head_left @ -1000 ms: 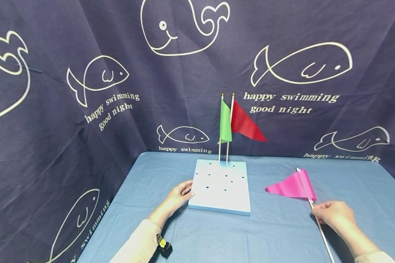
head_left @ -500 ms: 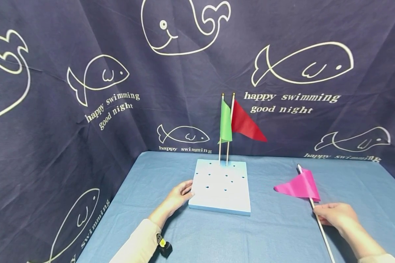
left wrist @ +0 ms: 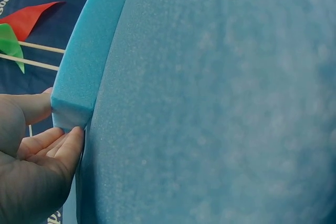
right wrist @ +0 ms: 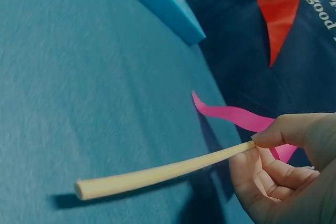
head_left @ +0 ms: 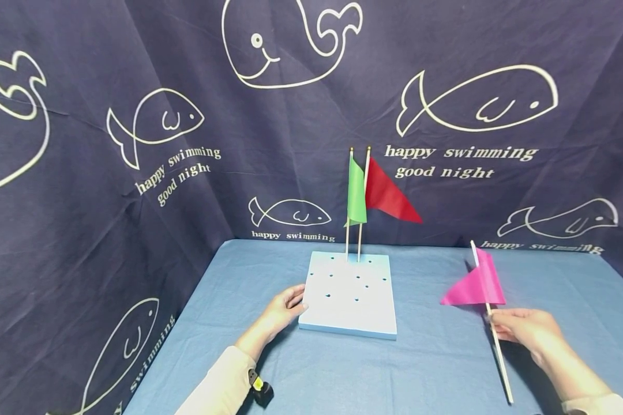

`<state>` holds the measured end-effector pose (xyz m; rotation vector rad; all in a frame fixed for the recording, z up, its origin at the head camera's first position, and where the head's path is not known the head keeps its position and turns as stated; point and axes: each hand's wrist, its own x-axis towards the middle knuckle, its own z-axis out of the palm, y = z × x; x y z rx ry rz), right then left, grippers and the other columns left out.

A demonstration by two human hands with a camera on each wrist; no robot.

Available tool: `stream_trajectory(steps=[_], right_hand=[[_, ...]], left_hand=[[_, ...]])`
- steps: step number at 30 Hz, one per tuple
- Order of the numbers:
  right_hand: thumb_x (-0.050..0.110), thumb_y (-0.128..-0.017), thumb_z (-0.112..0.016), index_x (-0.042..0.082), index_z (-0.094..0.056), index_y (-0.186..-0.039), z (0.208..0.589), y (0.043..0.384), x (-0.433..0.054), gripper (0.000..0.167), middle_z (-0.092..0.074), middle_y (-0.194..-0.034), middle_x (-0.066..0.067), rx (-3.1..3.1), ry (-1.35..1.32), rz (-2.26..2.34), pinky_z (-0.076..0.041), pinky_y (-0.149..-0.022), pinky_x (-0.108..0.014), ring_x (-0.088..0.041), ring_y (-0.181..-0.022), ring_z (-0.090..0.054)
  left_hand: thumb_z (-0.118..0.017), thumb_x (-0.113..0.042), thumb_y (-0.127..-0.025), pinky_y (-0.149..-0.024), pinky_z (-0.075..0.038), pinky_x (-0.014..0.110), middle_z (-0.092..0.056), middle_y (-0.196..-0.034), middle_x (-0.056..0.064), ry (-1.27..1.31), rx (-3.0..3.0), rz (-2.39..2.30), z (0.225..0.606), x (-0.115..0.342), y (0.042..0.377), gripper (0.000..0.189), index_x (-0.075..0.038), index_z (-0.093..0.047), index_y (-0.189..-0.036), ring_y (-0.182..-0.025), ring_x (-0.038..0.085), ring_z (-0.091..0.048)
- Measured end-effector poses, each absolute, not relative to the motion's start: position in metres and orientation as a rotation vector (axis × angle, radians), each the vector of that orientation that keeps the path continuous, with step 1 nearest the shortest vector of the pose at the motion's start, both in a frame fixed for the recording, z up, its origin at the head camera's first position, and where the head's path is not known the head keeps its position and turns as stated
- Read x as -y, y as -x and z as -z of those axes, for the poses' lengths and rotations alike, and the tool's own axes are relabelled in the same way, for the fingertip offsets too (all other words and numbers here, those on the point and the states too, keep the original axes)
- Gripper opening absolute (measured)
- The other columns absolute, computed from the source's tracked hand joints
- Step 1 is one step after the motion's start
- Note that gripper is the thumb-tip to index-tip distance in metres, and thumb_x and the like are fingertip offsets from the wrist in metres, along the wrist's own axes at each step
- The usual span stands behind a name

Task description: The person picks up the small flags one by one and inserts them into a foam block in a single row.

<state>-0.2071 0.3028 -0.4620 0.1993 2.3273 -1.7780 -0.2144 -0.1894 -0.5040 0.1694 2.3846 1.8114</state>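
Observation:
My left hand (head_left: 280, 308) holds the left edge of a pale blue foam board (head_left: 342, 317) dotted with small holes. In the left wrist view the thumb lies on its top face and the fingers (left wrist: 68, 150) sit against its side. A green flag (head_left: 356, 193) and a red flag (head_left: 389, 193) stand upright by their sticks at the board's back. To the board's right, my right hand (head_left: 532, 331) pinches the wooden stick (right wrist: 163, 174) of a pink flag (head_left: 480, 282) between thumb and fingers, just below the cloth. The stick leans, its lower end toward me.
A blue cloth (head_left: 426, 369) covers the table. Dark curtains (head_left: 291, 127) printed with white fish and lettering hang behind and at the left. A black strap device (head_left: 262, 392) is on the left wrist.
The pink flag has risen and tilted more upright in my right hand, and the stick's lower end has come into view. My left hand and the board look still.

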Motion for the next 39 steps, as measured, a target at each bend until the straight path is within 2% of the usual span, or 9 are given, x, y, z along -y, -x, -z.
stream_trajectory(steps=[6,12,21,32,39], right_hand=[[-0.003,-0.091,-0.056,0.019,-0.068,-0.075,0.464,0.210,-0.304,0.030,-0.072,-0.069,0.008,-2.187,-0.167,1.942,-0.060,-0.064,-0.022,-0.004,-0.066,-0.069],[-0.001,-0.092,-0.057,0.027,-0.071,-0.075,0.470,0.218,-0.317,0.036,-0.073,-0.075,0.011,-2.112,-0.060,1.994,-0.060,-0.068,-0.023,-0.003,-0.071,-0.070],[-0.002,-0.093,-0.056,0.025,-0.069,-0.075,0.445,0.214,-0.292,0.036,-0.072,-0.071,0.013,-2.135,-0.088,2.080,-0.059,-0.064,-0.021,-0.002,-0.066,-0.069],[0.006,-0.091,-0.063,0.026,-0.067,-0.077,0.426,0.221,-0.253,0.025,-0.068,-0.069,0.018,-2.321,-0.142,2.014,-0.059,-0.067,-0.020,-0.001,-0.065,-0.067],[0.009,-0.091,-0.064,0.026,-0.068,-0.081,0.414,0.226,-0.237,0.020,-0.068,-0.071,0.022,-2.322,-0.131,2.025,-0.059,-0.069,-0.020,0.000,-0.067,-0.068]], left_hand=[[-0.061,-0.012,-0.095,-0.111,-0.040,0.044,-0.047,-0.145,0.022,-0.157,-2.393,-1.804,0.504,0.189,0.215,0.054,0.003,-0.041,-0.143,-0.137,0.034,-0.043],[-0.061,-0.012,-0.096,-0.110,-0.042,0.041,-0.047,-0.145,0.021,-0.175,-2.390,-1.806,0.504,0.187,0.216,0.053,0.002,-0.042,-0.143,-0.137,0.034,-0.043],[-0.061,-0.012,-0.096,-0.110,-0.041,0.043,-0.046,-0.145,0.022,-0.183,-2.408,-1.796,0.503,0.190,0.215,0.053,0.003,-0.041,-0.143,-0.137,0.035,-0.042],[-0.061,-0.009,-0.095,-0.111,-0.040,0.042,-0.046,-0.145,0.023,-0.169,-2.385,-1.817,0.504,0.189,0.214,0.054,0.005,-0.041,-0.143,-0.137,0.035,-0.042],[-0.061,-0.009,-0.095,-0.108,-0.044,0.039,-0.047,-0.144,0.024,-0.201,-2.411,-1.796,0.503,0.188,0.212,0.053,0.007,-0.041,-0.142,-0.136,0.037,-0.043]])
